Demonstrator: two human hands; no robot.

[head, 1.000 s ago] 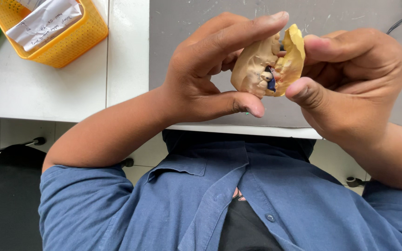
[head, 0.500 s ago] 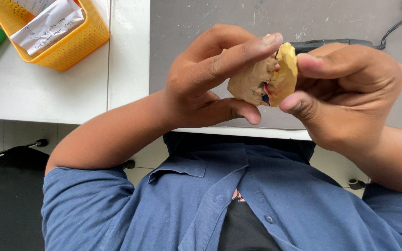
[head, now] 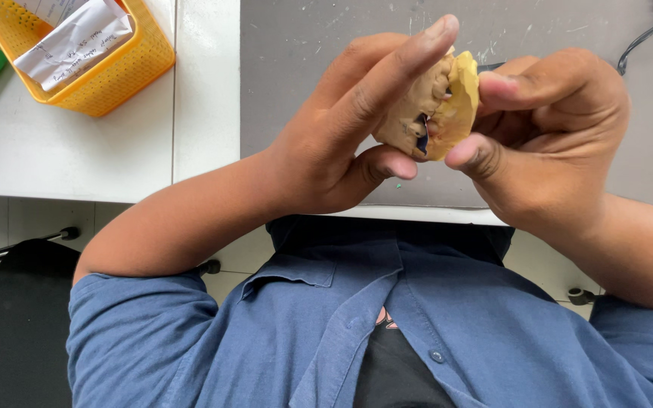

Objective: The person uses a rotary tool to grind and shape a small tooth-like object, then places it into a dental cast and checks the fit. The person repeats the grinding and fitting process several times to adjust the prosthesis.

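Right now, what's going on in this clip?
A person in a blue shirt holds a lump of yellowish-tan clay up in front of the chest with both bare hands. The left hand pinches it from one side, the right hand from the other, and something dark shows in a gap in the lump. Below lie a grey mat and a white table with a yellow basket holding folded paper.

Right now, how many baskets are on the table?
1: a yellow basket with folded papers at the table's far left corner. Others may lie outside the view.
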